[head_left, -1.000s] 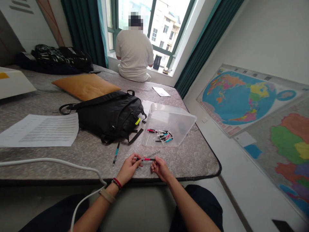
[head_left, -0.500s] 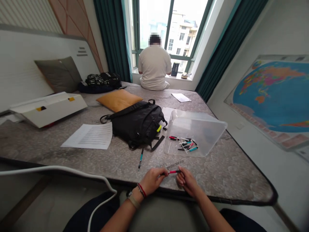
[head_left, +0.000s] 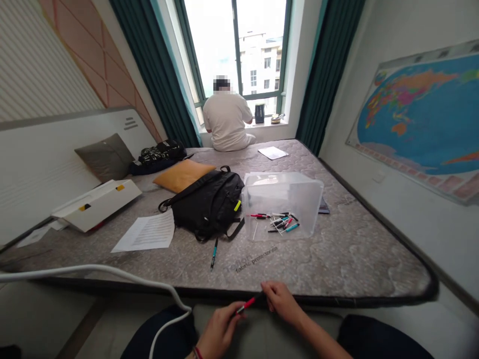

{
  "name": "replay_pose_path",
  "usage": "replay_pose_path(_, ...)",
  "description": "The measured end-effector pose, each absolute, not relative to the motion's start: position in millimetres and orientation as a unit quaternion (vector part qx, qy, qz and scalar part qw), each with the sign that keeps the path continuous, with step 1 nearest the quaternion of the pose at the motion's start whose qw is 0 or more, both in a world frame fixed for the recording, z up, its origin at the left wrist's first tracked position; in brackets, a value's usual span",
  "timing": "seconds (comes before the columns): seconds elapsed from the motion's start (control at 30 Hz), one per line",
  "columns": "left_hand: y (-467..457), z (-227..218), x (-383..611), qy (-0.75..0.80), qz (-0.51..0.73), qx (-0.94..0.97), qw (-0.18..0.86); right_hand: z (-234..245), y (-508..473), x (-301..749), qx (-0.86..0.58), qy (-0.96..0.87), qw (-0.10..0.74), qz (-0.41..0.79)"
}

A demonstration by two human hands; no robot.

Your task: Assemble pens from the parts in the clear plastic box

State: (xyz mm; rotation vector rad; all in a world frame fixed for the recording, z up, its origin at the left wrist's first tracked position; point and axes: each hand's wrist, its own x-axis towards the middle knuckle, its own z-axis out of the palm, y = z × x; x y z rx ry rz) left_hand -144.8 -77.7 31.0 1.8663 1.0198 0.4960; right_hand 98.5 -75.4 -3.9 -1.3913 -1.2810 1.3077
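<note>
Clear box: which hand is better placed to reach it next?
Probably the right hand: it's nearer the clear box, almost straight in front. The left hand is closer to the camera, off to the left. Both hold the red-and-black pen.

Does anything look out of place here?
A teal-and-black pen lies alone on the mattress, in front of the backpack, apart from the jumble of pens in the clear box and the red-and-black pen in the left hand. Nothing looks broken.

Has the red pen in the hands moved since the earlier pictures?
Yes, towards the person: the red pen, earlier seen close to the printed lettering, now appears just past the mattress's near edge.
</note>
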Motion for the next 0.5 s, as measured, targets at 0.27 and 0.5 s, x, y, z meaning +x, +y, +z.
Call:
replay_pose_path(0.27, -123, 16, -157, 0.43, 0.178, 0.819, 0.337, -54, -120, 65, -0.485, -0.346, 0.439, 0.672)
replay_pose_path(0.5, -144, 28, -147, 0.571, 0.237, 0.692, 0.373, -59, -133, 54, -0.423, -0.182, 0.467, 0.755)
